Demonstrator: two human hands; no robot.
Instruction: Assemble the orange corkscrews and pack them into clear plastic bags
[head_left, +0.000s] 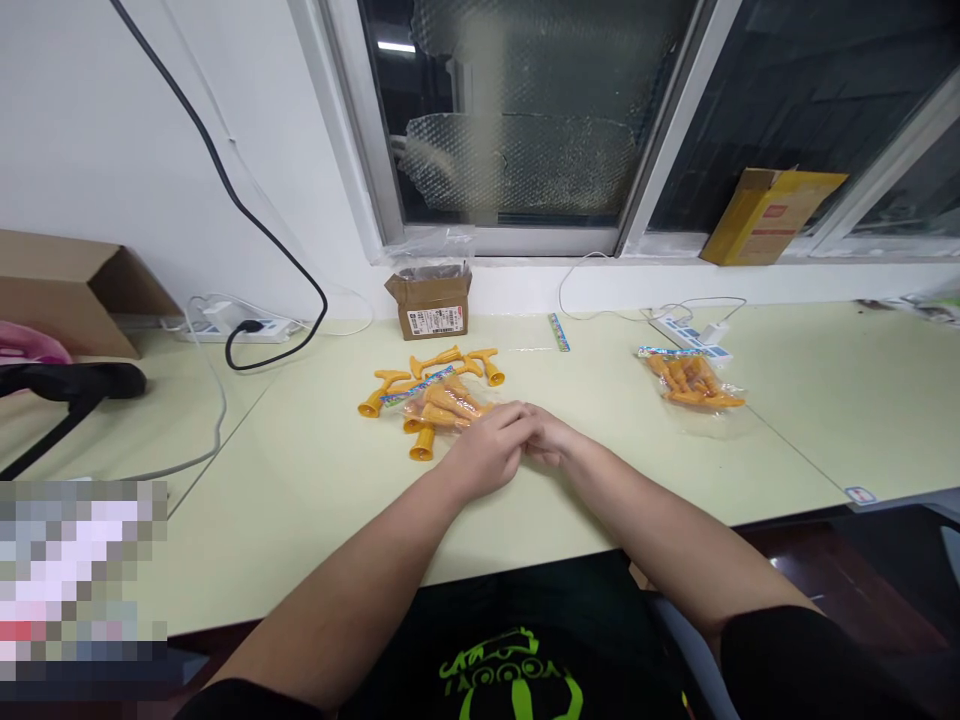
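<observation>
Black shirt (540, 610): is sitting nearest. Pale table (360, 520): is spreading beneath. Clear bag of yellow pieces (450, 400), one: is lying mid-table. Left hand (487, 455) and right hand (547, 437): are meeting at its right end, fingers curling together; whether they are pinching film is not showing; light, even pressure would probably be serving best. Loose yellow pieces (422, 443), several: are lying around the bag

Counter (315, 520): loose pieces (422, 443) left of centre, filled bag (450, 403) lying over some, box (435, 312) behind. Second bag (694, 380) well to the right, power strip (679, 332) just behind it.
</observation>
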